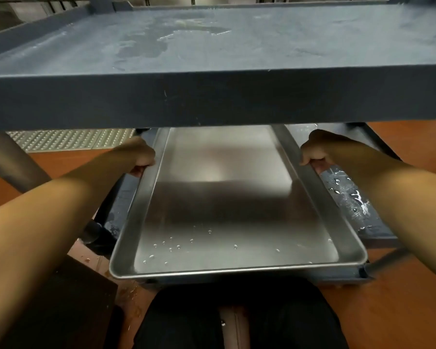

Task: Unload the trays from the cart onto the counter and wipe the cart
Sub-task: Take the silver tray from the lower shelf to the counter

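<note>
- Head view, surroundings: the grey plastic top shelf (212, 46) of the cart fills the upper half of the picture. Its surface is wet, with a puddle and pale smears near the middle.
- The thick front edge of this shelf hangs over the lower level and hides the far end of the tray (227, 197) and part of both hands.
- Floor (400, 311) is reddish-brown w/ some small crumbs and wet spots at the left; a studded metal plate (68, 139) lies further back on the left.
- A round grey post (8, 157) stands at the left, and a dark box-like thing (61, 311) is at the bottom left; I cannot tell what it is.
- The person's dark trousers (237, 321) show at the bottom, just in front of the tray.
- Left hand (140, 157): fingers curled around the left long rim of the tray, gripping it.
- Right hand (315, 152): the same on the right long rim, fingers curled under and thumb on top.
- The tray is on the lower shelf (350, 197) of the cart, between the two hands; its near end sticks out over the shelf's front edge toward the person.
- Materials: the tray is shiny metal, rectangular, shallow, w/ rolled rim and rounded corners; water drops sit near its front end. The lower shelf is dark grey plastic, wet, w/ drops at the right side.
</note>
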